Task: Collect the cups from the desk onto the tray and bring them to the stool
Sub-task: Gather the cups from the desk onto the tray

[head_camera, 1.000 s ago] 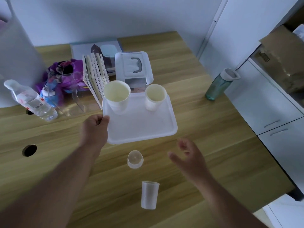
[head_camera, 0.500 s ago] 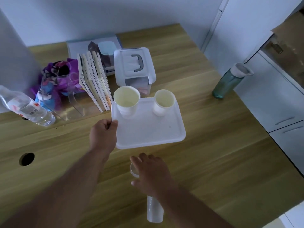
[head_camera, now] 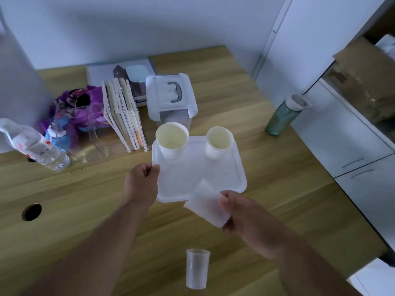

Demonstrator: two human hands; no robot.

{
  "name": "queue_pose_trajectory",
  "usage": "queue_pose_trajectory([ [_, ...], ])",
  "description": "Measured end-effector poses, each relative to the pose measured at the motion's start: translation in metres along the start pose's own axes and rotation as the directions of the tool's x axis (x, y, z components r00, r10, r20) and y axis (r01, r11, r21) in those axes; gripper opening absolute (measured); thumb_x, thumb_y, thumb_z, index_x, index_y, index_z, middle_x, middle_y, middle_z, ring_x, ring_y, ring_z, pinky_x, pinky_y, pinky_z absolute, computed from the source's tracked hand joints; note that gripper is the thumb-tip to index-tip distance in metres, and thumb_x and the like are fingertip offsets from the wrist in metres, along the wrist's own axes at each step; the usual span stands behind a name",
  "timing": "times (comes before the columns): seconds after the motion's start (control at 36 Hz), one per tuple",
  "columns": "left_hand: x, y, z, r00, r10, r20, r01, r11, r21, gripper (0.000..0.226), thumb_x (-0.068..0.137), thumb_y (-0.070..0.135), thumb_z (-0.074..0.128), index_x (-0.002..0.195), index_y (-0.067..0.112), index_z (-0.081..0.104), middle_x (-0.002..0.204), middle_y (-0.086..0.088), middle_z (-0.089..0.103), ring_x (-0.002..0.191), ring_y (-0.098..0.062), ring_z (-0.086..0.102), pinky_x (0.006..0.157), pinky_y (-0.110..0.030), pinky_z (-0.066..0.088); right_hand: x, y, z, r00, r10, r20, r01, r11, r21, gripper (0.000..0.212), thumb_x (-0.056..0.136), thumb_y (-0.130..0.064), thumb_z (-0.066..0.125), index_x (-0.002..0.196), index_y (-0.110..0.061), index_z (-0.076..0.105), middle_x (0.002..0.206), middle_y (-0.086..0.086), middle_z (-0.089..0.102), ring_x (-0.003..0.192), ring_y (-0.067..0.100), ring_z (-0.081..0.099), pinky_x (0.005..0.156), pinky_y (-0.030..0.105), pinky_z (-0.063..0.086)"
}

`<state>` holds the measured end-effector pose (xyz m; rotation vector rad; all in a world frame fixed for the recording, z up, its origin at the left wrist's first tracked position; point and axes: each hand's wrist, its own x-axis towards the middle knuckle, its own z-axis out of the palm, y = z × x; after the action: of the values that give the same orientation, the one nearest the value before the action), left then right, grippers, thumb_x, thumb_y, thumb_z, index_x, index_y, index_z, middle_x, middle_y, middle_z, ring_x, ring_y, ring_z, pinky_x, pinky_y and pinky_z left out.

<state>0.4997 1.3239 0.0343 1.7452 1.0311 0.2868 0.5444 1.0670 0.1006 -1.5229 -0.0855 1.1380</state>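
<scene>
A white tray (head_camera: 233,178) lies on the wooden desk (head_camera: 85,199), and my left hand (head_camera: 141,182) grips its left edge. Two paper cups stand at the tray's far side: a larger one (head_camera: 171,142) on the left and a smaller one (head_camera: 218,144) on the right. My right hand (head_camera: 241,212) holds a translucent plastic cup (head_camera: 206,204), tilted and blurred, over the tray's near right corner. A taller clear plastic cup (head_camera: 196,268) stands upright on the desk close to the front edge.
Behind the tray are a white lidded box with a grey handle (head_camera: 171,97), upright books (head_camera: 124,116), a clear stand with purple items (head_camera: 74,116) and a lying water bottle (head_camera: 36,146). A teal bottle (head_camera: 284,114) stands at the right edge. White cabinets (head_camera: 352,157) are on the right.
My right hand closed on the small translucent cup on the desk and lifted it up to the tray's near corner. My left hand stayed on the tray's left edge.
</scene>
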Motion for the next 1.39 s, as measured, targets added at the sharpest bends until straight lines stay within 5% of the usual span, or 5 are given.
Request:
queue_pose_trajectory([
  [0.17,-0.016,0.011,-0.001,0.999,0.041,0.023,-0.041,0.999,0.002,0.026,0.103,0.027,0.062,0.079,0.028,0.071,0.092,-0.012,0.079,0.09,-0.036,0.073,0.075,-0.044,0.059,-0.011,-0.019,0.002,0.985,-0.139,0.099,0.115,0.969,0.22,0.044,0.092,-0.025,0.072,0.134,-0.013,0.069,0.124,0.002,0.077,0.11,0.016,0.071,0.088,0.036,0.056],
  [0.47,-0.04,0.019,0.001,0.997,0.058,0.043,-0.059,0.998,0.016,0.022,0.102,0.025,0.062,0.094,0.017,0.08,0.086,-0.003,0.08,0.084,-0.03,0.075,0.072,-0.042,0.059,0.022,-0.018,0.041,0.86,-0.491,-0.14,0.198,0.574,-0.794,0.065,0.081,-0.041,0.081,0.137,-0.025,0.051,0.132,-0.011,0.061,0.119,0.012,0.054,0.103,0.034,0.049],
  [1.03,-0.043,0.02,0.016,0.996,0.015,0.084,-0.014,1.0,-0.018,0.02,0.105,0.028,0.06,0.098,0.019,0.076,0.087,0.006,0.075,0.072,-0.009,0.064,0.057,-0.024,0.045,-0.023,0.057,0.002,0.577,-0.767,-0.281,0.202,0.467,-0.861,0.057,0.083,-0.05,0.071,0.13,-0.018,0.061,0.116,-0.008,0.066,0.104,0.01,0.061,0.09,0.027,0.049],
  [1.19,-0.038,0.016,0.021,0.996,0.005,0.091,-0.003,1.0,-0.028,0.021,0.104,0.029,0.06,0.098,0.02,0.078,0.089,0.005,0.078,0.086,-0.022,0.073,0.068,-0.031,0.055,-0.04,0.114,0.006,0.889,-0.166,-0.427,-0.224,0.655,-0.721,0.065,0.083,-0.073,0.059,0.133,-0.035,0.044,0.113,-0.013,0.062,0.097,0.006,0.065,0.081,0.03,0.053],
  [1.39,-0.037,0.014,0.023,0.996,0.017,0.091,-0.018,1.0,0.009,0.021,0.105,0.029,0.059,0.101,0.02,0.078,0.091,0.005,0.078,0.085,-0.02,0.073,0.065,-0.027,0.052,-0.012,0.136,0.056,0.912,0.149,-0.381,-0.384,0.634,-0.671,0.122,0.064,-0.09,0.056,0.156,-0.015,0.03,0.145,-0.001,0.054,0.13,0.02,0.058,0.1,0.036,0.05],
])
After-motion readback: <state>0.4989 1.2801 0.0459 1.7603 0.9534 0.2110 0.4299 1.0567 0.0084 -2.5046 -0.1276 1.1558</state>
